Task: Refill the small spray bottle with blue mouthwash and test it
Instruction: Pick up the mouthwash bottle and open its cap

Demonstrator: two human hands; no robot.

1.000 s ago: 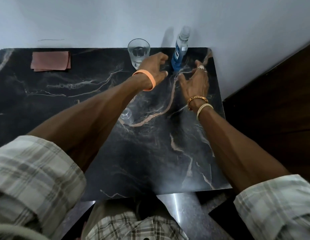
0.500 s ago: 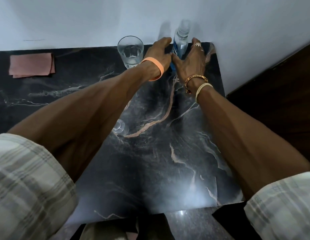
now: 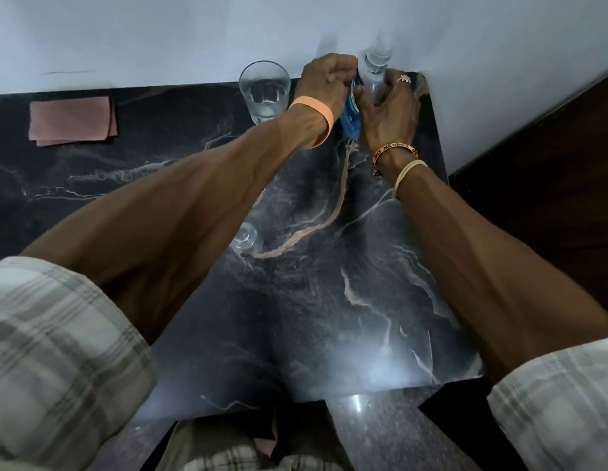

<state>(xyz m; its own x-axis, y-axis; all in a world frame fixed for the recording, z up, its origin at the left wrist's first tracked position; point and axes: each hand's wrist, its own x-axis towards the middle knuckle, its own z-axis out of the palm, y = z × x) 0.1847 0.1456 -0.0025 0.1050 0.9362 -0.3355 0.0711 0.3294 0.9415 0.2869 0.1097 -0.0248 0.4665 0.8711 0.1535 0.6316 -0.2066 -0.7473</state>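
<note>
The blue mouthwash bottle (image 3: 351, 116) with a clear upper part and cap stands at the back right of the black marble table (image 3: 313, 300), against the wall. My left hand (image 3: 324, 83) curls round its left side and my right hand (image 3: 391, 108) wraps round its right side, so most of the label is hidden. A small clear object (image 3: 247, 239), perhaps the small spray bottle, stands mid-table, half covered by my left forearm.
A clear glass with water (image 3: 264, 90) stands just left of my left hand. A folded pink cloth (image 3: 71, 121) lies at the back left. The table's right edge meets a dark wooden surface (image 3: 540, 171).
Both hands reached to the back of the table and closed round the mouthwash bottle; a second ago they were apart in front of it.
</note>
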